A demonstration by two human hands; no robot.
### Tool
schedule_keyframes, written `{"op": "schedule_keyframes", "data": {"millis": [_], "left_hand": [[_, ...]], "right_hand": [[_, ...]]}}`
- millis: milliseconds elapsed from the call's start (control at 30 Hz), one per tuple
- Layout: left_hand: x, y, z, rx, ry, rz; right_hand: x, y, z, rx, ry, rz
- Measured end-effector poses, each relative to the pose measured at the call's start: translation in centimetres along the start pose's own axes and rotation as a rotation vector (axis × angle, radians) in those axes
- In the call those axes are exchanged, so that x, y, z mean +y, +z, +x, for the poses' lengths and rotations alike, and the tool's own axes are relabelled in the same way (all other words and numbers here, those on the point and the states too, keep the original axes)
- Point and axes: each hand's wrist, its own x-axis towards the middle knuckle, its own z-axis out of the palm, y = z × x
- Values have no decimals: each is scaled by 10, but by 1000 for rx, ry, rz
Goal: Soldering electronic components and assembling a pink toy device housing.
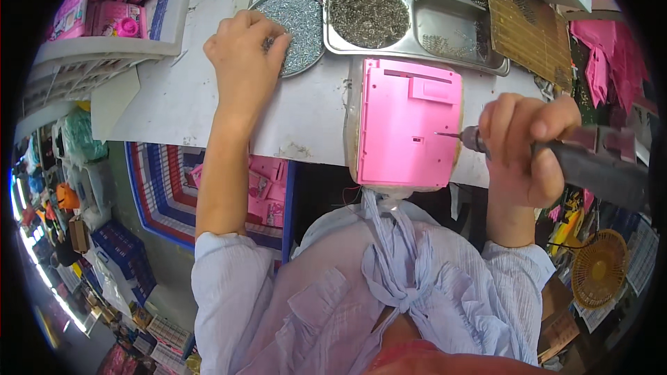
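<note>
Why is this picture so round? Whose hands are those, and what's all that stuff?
There's no robot: it's a person, and a wide camera on their head looks down, bending everything. Their right hand holds a dark handheld driver, its thin tip over a pink plastic case. Their left hand is at a round dish of small silvery pieces, perhaps screws; I can't tell if it's pinching any. Beyond the case, a metal tray holds more tiny pieces.
</note>
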Motion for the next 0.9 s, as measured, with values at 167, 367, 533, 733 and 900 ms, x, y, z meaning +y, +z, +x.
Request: {"op": "schedule_keyframes", "data": {"millis": [167, 367, 533, 733, 900], "left_hand": [[-1, 3, 3, 45, -40, -168], [-20, 3, 8, -39, -98, -107], [18, -24, -2, -3, -36, -326], [107, -29, -53, -183, 213, -663], [135, -12, -72, -334, 514, -623]], "right_hand": [[-12, -9, -15, 7, 14, -41], [-20, -6, -41, 121, 28, -64], [-32, -6, -65, 129, 104, -62], [-20, -13, -80, -51, 7, -9], [-12, 4, -80, 37, 31, -128]]}}
